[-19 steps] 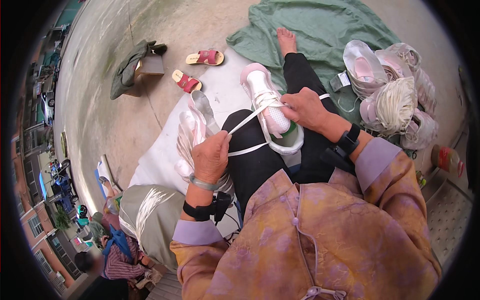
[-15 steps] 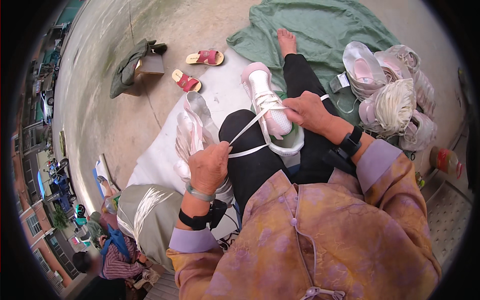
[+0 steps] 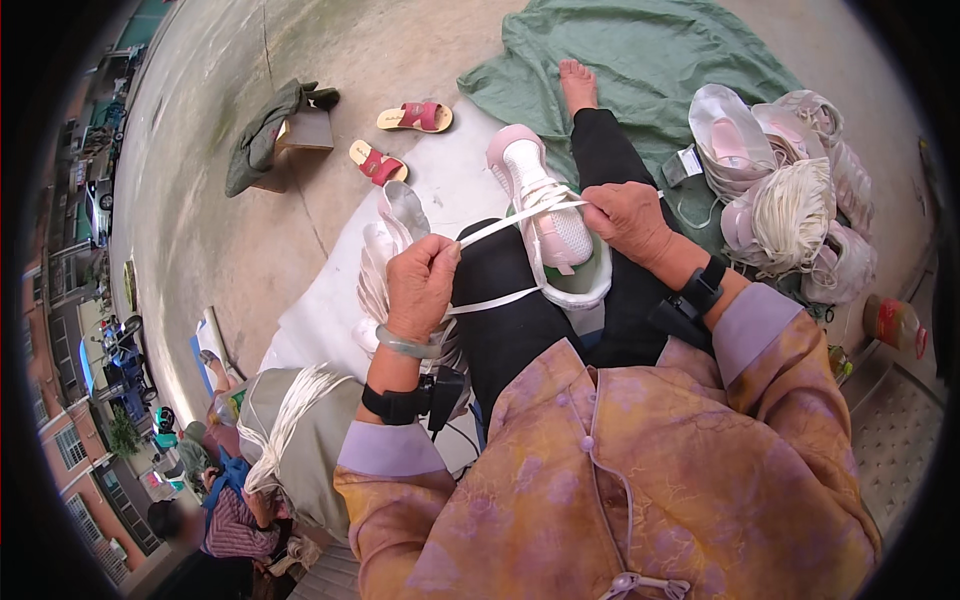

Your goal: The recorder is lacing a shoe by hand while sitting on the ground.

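Note:
A pink and white shoe upper (image 3: 565, 238) lies between my knees, with white lace crossing its middle. Pinched in the fingers of my left hand (image 3: 420, 285), the white lace (image 3: 497, 226) runs taut up to the upper. My right hand (image 3: 628, 220) is closed on lace at the upper's right side. Another stretch of lace loops from below my left hand across my left thigh to the upper. Under the upper's near end is a round white rim (image 3: 580, 300); I cannot tell whether it belongs to the upper.
More shoe uppers (image 3: 730, 140) and a bundle of white laces (image 3: 790, 215) are heaped right on green cloth (image 3: 640, 50). Other uppers (image 3: 385, 235) lie left. White laces (image 3: 290, 425) drape nearby. Red slippers (image 3: 415, 117) and a box (image 3: 305, 130) stand ahead; a person (image 3: 240, 520) sits lower left.
My left hand has moved up and turned more upright, and the lace from it now runs at a shallower slant. My right hand has shifted slightly right, still gripping lace.

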Demonstrator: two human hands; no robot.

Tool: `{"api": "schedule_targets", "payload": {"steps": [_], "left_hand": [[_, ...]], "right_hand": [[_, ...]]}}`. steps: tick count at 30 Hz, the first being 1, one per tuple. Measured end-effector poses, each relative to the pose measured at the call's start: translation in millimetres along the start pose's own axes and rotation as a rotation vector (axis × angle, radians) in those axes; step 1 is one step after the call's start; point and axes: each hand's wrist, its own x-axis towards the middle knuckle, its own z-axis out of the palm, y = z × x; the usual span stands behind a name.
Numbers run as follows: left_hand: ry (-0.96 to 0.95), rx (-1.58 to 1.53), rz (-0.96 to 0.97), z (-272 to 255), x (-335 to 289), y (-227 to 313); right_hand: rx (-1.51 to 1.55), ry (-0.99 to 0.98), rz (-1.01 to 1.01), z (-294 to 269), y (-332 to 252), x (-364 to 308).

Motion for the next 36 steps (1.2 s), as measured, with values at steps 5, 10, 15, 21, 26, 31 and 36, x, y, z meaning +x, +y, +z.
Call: {"api": "schedule_targets", "payload": {"steps": [5,10,15,21,26,31,36], "left_hand": [[-0.128,0.035,-0.171,1,-1,-14],[-0.079,-0.070,-0.294,-7,-15,-27],[-0.004,-0.316,-0.196,-16,-21,-28],[0.141,0.347,0.239,-38,-43,-33],[0.174,0.581,0.243,-68,-80,-61],[0.244,0.946,0.056,-126,-133,-101],[0.298,1.049,-0.086,-192,-181,-132]], "right_hand": [[-0.047,-0.027,0.040,5,5,-1],[0.055,-0.132,0.061,2,7,4],[0.207,-0.143,-0.115,-17,21,13],[-0.063,-0.212,-0.125,-57,73,-3],[-0.245,-0.180,-0.058,-102,126,-36],[-0.380,-0.081,0.003,-168,187,-71],[-0.578,-0.036,0.174,-250,242,-103]]}}
